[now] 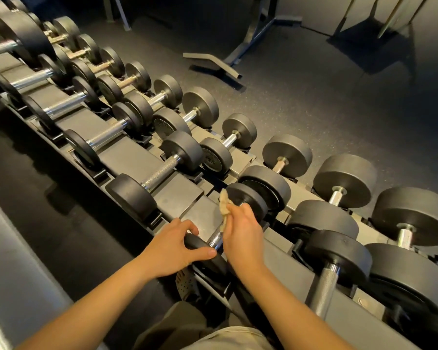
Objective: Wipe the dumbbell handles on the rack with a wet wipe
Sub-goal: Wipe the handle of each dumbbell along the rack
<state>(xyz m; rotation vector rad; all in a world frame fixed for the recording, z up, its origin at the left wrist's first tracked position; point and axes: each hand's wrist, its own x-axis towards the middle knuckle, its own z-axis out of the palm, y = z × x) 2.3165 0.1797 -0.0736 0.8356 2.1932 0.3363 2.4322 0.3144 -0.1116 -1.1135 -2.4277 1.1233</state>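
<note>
Dim gym, dark rubber floor, bench frame parked far back, well apart from the work area.

Head view, the only 1:
- Long rack running diagonally from top left to bottom right, 2 rows of dumbbells lying in cradles, chrome handles facing up for easy reach.
- Working 1 dumbbell in the near row, just in front of the body.
- Left hand clamped on near head, fingers curled over the top edge, thumb along the inner face. Judged as bracing, so the dumbbell does not roll in its cradle under rubbing.
- Right hand wrapped over handle, fingers curled down the far side, wipe pinched in the grip, crumpled tail poking out toward the far end.
- Wipe likely pressed to the handle under the palm; contact itself hidden by the hand.
- Short chrome bit of handle showing between the 2 hands.

Step judged: mid-wipe on this handle. Right neighbour and left neighbour touched by neither hand; cannot tell which are already done.

Risk: wipe tail snagging on knurling, or the dumbbell twisting if the left grip loosens.
</note>
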